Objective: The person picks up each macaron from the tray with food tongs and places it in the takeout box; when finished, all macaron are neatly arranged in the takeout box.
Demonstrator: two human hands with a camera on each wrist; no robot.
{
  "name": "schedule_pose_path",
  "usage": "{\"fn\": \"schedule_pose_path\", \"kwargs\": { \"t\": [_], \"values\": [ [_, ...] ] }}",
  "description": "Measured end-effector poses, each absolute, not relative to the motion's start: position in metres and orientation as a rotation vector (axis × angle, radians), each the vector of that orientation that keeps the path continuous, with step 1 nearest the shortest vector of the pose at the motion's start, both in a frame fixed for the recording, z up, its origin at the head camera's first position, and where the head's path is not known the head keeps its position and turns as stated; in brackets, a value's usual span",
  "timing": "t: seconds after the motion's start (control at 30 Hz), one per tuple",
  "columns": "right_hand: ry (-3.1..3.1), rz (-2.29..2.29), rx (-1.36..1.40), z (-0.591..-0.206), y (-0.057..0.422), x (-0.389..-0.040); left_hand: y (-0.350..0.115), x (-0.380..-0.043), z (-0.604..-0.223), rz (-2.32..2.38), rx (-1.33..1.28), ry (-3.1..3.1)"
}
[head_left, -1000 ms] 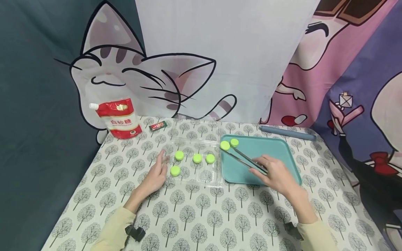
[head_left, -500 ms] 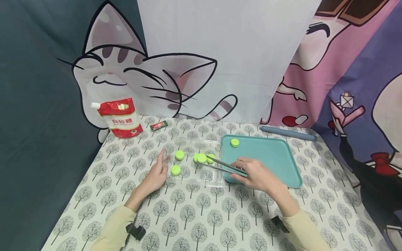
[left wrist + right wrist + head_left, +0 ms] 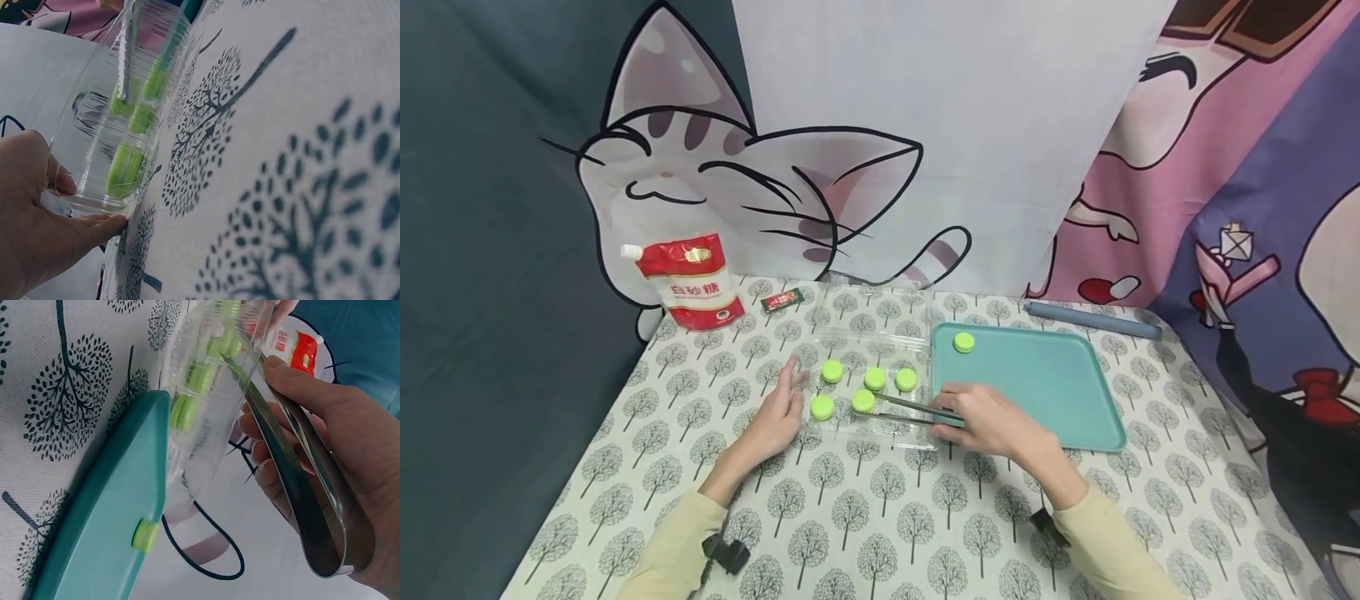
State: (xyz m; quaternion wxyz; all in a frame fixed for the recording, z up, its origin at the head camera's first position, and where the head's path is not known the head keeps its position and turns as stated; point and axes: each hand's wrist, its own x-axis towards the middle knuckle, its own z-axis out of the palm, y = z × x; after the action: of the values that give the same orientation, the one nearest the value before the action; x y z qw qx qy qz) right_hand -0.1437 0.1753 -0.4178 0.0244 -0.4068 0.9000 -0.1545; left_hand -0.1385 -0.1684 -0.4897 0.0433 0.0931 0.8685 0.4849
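Observation:
My left hand [image 3: 777, 417] holds the left edge of a clear plastic box [image 3: 895, 433], thumb and fingers at its wall in the left wrist view. Several light green macarons [image 3: 832, 371] sit in the box. My right hand [image 3: 988, 419] grips metal tongs [image 3: 272, 434] around their middle. The tongs reach leftward over the box's right wall, and between their tips is a green macaron [image 3: 863, 402], low inside the box toward its front. A single macaron [image 3: 964, 342] lies on the teal tray [image 3: 1037, 383], in its far left corner.
The box's clear lid [image 3: 876, 308] stands open at the back. Behind to the left are a red and white sugar pouch [image 3: 692, 283] and a small green and red packet [image 3: 782, 300]. A blue-grey rod [image 3: 1093, 320] lies behind the tray. A tree-patterned cloth [image 3: 850, 517] covers the table.
The right hand has moved left with the tongs, carrying a macaron from the tray's left corner into the box and down to its front part. The left hand stays put.

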Motion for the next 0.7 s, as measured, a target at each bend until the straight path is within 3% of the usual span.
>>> {"fn": "schedule_pose_path", "kwargs": {
  "t": [0.7],
  "values": [
    [2.684,-0.391,-1.036,-0.393,0.164,-0.144,-0.168,-0.139,-0.49,1.471,0.291,2.656]
  ]
}}
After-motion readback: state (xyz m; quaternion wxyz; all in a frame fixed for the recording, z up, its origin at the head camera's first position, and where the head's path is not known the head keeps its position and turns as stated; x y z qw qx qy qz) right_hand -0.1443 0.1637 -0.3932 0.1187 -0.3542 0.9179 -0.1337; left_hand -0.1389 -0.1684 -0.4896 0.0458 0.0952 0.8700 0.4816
